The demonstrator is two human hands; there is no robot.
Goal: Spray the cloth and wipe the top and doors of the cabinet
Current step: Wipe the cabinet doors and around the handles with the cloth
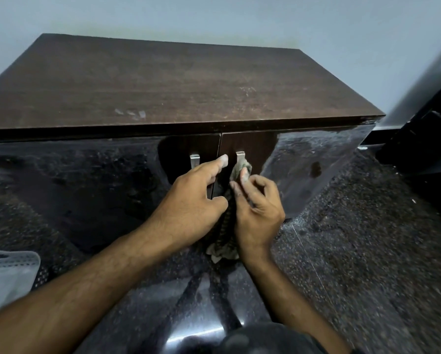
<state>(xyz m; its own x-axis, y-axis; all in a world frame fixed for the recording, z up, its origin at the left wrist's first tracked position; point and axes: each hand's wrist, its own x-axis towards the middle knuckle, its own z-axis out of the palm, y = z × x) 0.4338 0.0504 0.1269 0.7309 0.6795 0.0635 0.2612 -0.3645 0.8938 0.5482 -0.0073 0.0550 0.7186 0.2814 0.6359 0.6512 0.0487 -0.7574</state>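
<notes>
- Right hand (259,210) at the front of the right door (250,149), thumb and fingers pinching a cloth (242,169) against the metal handle (240,156) there.
- Cloth bunched at the top beside that handle, trailing down between both hands, lower end (222,251) hanging free below the wrists.
- Left hand (191,198) just beside the right, fingers loosely bent, index finger extended toward the seam between the doors; gripping nothing visible; thumb close to or touching the cloth, contact not clear.
- Left door (183,152) closed, its own handle (194,162) just left of the extended index finger.
- Cabinet (163,80) top dark brown wood grain, faint pale smudges near the front edge; nothing standing on it.
- Door fronts glossy, mirroring the speckled floor (354,238); true surface of the doors hard to judge beneath the reflections.
- Middle part of the cloth hidden behind both hands; fingertips of the left hand partly out of sight.
- Spray bottle not seen.
- Pale grey mesh fabric (10,272) at the lower left, cut off by the frame edge; nature unclear.
- Dark rounded shape (265,338) at the bottom edge, blurred, not identifiable.
- Black object (423,139) against the pale wall (214,19) at right, cut off and blurred.
</notes>
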